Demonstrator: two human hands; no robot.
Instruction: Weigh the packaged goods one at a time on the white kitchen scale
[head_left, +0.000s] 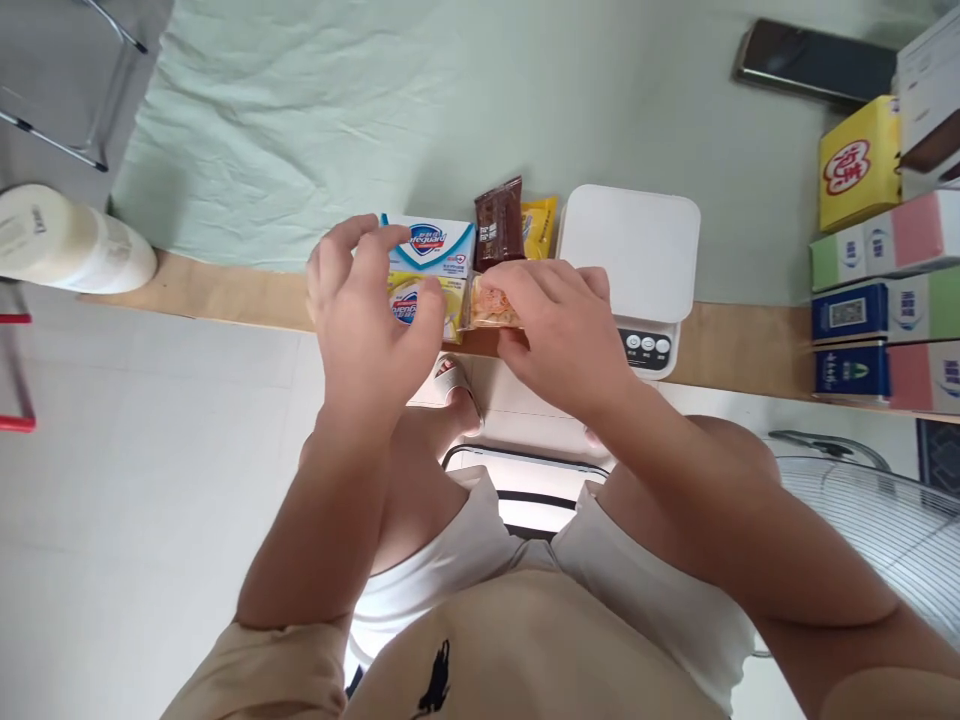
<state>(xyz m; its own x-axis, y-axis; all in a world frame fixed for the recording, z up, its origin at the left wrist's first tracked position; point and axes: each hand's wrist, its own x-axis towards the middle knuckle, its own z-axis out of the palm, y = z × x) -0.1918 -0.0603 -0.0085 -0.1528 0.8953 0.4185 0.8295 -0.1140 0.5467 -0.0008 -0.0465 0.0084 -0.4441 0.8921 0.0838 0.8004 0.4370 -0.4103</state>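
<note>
My left hand [367, 310] is at the left end of two Safeguard soap boxes, its fingers curved and apart. One box is white and blue [442, 245]; below it lies a yellow one [454, 305], partly behind my thumb. My right hand [562, 325] has its fingers closed over a small clear-wrapped snack packet [491, 305] with orange and pale contents, beside the yellow box. Just above that packet lie a dark brown snack packet [499, 222] and a yellow packet [538, 228]. To the right of these stands a white kitchen scale [630, 255], its buttons at the front.
Along the right edge are stacked cartons [847, 315], a yellow box [859, 165] and a dark phone [814, 62]. A white bottle [75, 240] stands at the left. Pale green cloth [300, 120] covers the table behind its wooden front edge [742, 345]. A fan [877, 540] is below right.
</note>
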